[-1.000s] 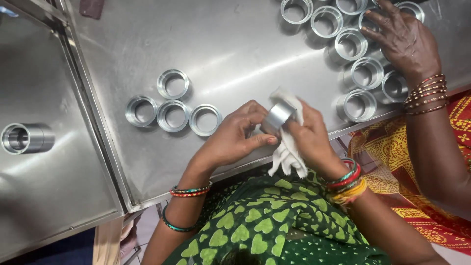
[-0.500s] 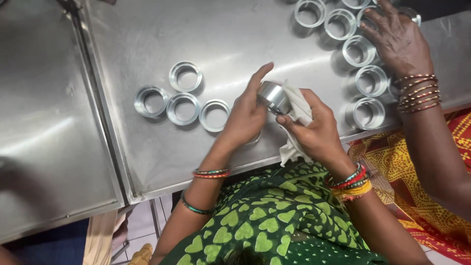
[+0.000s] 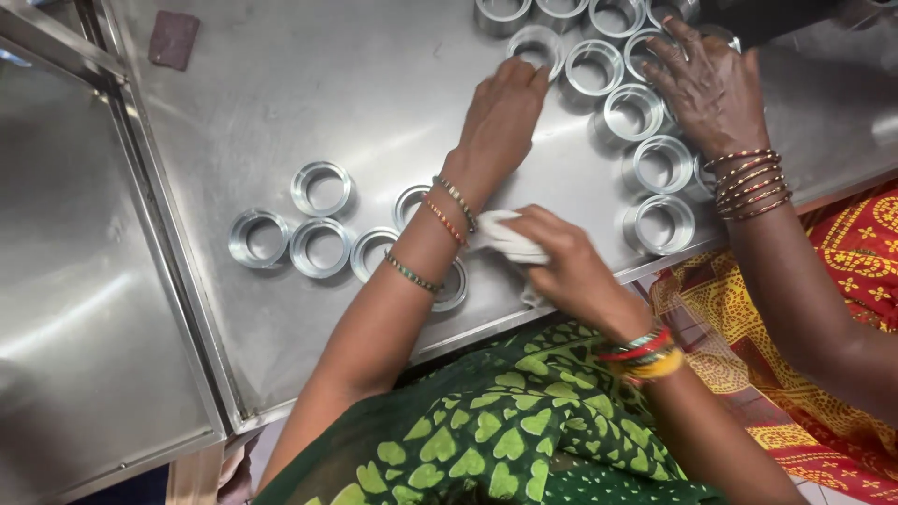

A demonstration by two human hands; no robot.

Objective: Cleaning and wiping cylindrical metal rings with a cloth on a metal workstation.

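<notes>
My left hand [image 3: 500, 112] stretches across the steel table [image 3: 309, 84] and its fingertips touch a metal ring [image 3: 535, 45] in the far group. My right hand [image 3: 566, 262] stays near the table's front edge, closed on a white cloth [image 3: 505, 238]. Under my left forearm lies a ring [image 3: 455, 285], partly hidden, at the end of a row of several wiped-looking metal rings [image 3: 321, 248].
Another person's hand [image 3: 706, 89] with bangles rests on several metal rings [image 3: 662, 164] at the right. A second steel surface [image 3: 75, 309] adjoins on the left behind a raised rim. A small brown pad [image 3: 173, 39] lies at the far left.
The ring I held in both hands with the cloth is out of my hands. My left hand has reached away to the far rings; my right hand has dropped with the cloth.
</notes>
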